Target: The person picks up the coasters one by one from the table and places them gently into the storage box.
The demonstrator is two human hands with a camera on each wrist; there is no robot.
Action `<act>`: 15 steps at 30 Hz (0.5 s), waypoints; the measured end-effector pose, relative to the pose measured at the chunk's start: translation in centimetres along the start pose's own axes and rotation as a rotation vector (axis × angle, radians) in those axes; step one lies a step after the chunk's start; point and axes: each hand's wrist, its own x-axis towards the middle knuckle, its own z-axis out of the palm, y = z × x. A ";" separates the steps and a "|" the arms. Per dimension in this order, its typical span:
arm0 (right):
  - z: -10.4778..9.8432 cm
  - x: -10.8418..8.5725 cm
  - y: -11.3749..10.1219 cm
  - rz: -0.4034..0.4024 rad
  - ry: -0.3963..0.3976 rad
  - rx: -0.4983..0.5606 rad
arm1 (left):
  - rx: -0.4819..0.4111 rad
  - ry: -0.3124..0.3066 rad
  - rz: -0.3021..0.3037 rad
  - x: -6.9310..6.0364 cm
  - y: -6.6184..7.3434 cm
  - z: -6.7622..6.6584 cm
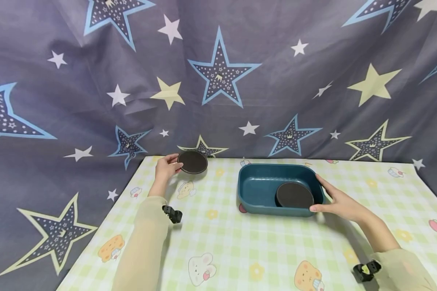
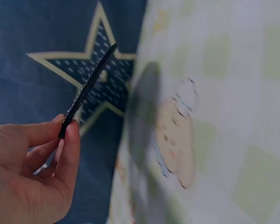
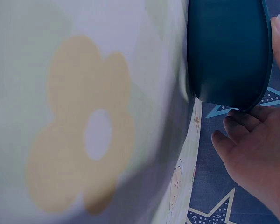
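Observation:
Near the table's far left edge, my left hand (image 1: 164, 167) pinches a thin round black coaster (image 1: 192, 162) by its left rim. In the left wrist view this coaster (image 2: 87, 91) appears edge-on, raised above the cloth, with its shadow below. A teal rectangular box (image 1: 256, 190) stands right of centre. Inside its right half lies another round black coaster (image 1: 295, 195), looking thicker; whether it is a stack I cannot tell. My right hand (image 1: 340, 204) grips the box's right end, thumb at the front corner, fingers towards the back. The right wrist view shows fingers against the box wall (image 3: 228, 51).
A green-and-white checked tablecloth (image 1: 236, 250) with cartoon prints covers the table. Behind the table and along its left side hangs a dark star-patterned curtain (image 1: 284, 93). A small black device (image 1: 172, 214) is strapped to each wrist.

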 end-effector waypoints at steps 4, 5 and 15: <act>0.1 0.0 0.0 -0.007 0.000 0.007 | -0.092 -0.064 0.002 -0.8 1.4 0.3; 0.1 0.0 0.0 -0.008 0.002 0.009 | -0.111 -0.080 0.002 -1.0 1.7 0.4; 0.1 0.1 0.0 -0.020 0.019 -0.004 | -0.176 -0.244 0.063 -3.6 4.1 2.9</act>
